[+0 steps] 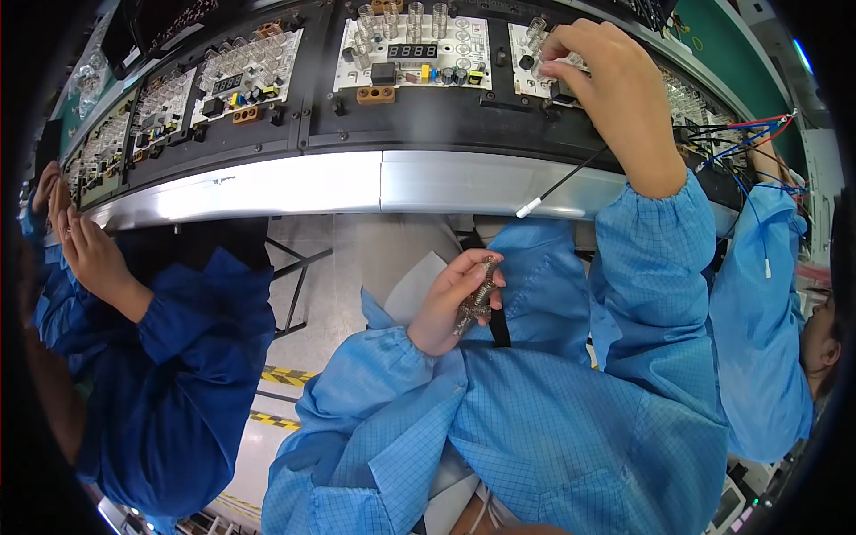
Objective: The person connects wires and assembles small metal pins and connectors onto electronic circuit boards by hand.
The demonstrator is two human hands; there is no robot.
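My left hand (443,305) is closed around a small bunch of metal coil springs (477,301), held low in front of my blue gridded smock. Above the rail, my right hand (620,98) reaches over a white circuit board (523,87) at the right. Its thumb and fingertips are pinched together near the board's upright springs; what lies between them, I cannot make out. That hand hides much of the board. Left of it, another circuit board (346,82) carries several upright coil springs (415,20), a dark digit display (412,52) and small components.
A silver metal rail (481,183) edges the black fixture line (406,125). A black wire with a white connector (530,208) hangs over it. More boards (245,76) sit to the left. Co-workers' hands (94,254) are at left and right; loose coloured wires (749,134) lie at right.
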